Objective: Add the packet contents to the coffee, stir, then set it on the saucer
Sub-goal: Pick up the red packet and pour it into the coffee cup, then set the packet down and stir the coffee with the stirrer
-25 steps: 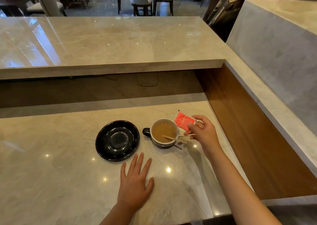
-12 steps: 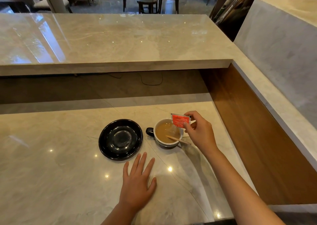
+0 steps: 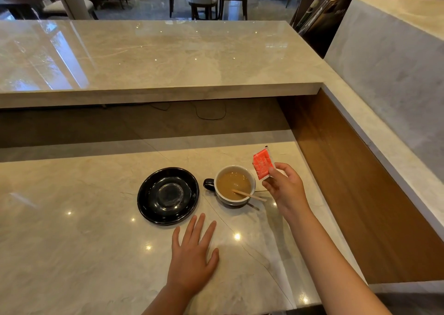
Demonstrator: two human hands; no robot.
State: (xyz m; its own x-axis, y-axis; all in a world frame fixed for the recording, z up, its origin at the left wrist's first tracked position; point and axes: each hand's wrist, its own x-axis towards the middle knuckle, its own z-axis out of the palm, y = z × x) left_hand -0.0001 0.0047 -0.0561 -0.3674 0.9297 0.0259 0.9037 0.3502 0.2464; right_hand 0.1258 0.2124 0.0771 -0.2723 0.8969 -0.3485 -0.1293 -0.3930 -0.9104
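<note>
A cup of milky coffee (image 3: 234,182) with a dark handle on its left stands on the marble counter. A wooden stirrer (image 3: 249,195) leans in it, its end over the right rim. Left of the cup lies an empty black saucer (image 3: 168,195). My right hand (image 3: 284,189) pinches a red packet (image 3: 263,163) by its lower corner, upright, just right of the cup's rim. My left hand (image 3: 194,254) lies flat on the counter, fingers spread, in front of the saucer.
A raised marble ledge (image 3: 156,57) runs across behind the work surface. A wooden side wall (image 3: 348,182) and a marble block (image 3: 396,62) close off the right. A dark cable (image 3: 209,115) lies under the ledge. Chairs stand beyond.
My right hand tipped the red packet over the cup half a second ago, then drew it back to the right and turned it upright. The left hand and cup stayed put.
</note>
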